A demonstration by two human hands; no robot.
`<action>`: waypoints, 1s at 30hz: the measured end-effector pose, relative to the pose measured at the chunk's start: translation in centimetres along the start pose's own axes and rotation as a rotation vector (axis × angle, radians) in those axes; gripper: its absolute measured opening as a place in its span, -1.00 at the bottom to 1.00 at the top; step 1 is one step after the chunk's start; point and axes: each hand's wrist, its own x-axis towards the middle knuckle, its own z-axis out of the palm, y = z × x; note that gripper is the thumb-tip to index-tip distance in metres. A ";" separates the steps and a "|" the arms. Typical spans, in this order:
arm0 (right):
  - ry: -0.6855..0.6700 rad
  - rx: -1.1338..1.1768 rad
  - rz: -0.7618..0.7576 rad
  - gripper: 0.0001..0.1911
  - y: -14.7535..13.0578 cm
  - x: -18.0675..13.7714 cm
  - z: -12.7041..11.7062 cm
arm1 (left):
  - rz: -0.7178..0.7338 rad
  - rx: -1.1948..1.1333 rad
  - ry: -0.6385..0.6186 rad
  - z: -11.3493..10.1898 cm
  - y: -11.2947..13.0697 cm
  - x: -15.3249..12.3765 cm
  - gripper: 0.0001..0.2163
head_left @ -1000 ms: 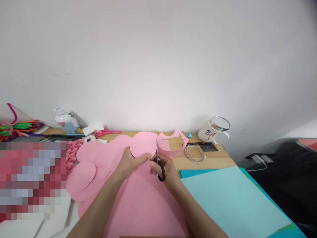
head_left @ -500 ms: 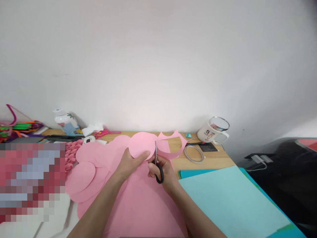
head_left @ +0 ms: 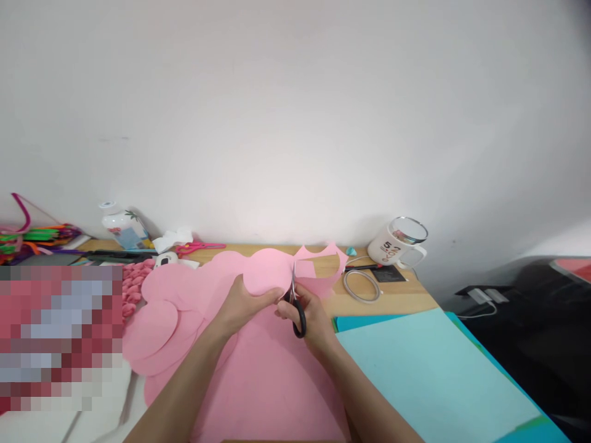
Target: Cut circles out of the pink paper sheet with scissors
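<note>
The right hand [head_left: 314, 321] is closed on black-handled scissors with slim silver metal blades [head_left: 301, 321], their long axis running away from the person, tips toward the white wall [head_left: 295, 135]. Just left of that grip, the left hand [head_left: 241, 306] holds a flat, rounded pink paper piece [head_left: 266, 272], thumb on top; right of the blades curves a jagged pink paper offcut [head_left: 321, 285].

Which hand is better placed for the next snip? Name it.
Right, probably: the right hand has the black-handled scissors at the pink paper, which the left hand holds.
</note>
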 end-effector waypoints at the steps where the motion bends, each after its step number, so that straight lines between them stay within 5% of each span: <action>1: -0.001 0.000 -0.005 -0.69 0.0 0.0 0.0 | -0.001 0.002 0.005 0.0 0.0 0.0 -0.96; 30: 0.019 -0.008 0.003 -0.82 0.4 -0.1 -0.1 | -0.017 -0.012 0.002 -0.5 -0.7 0.3 -0.85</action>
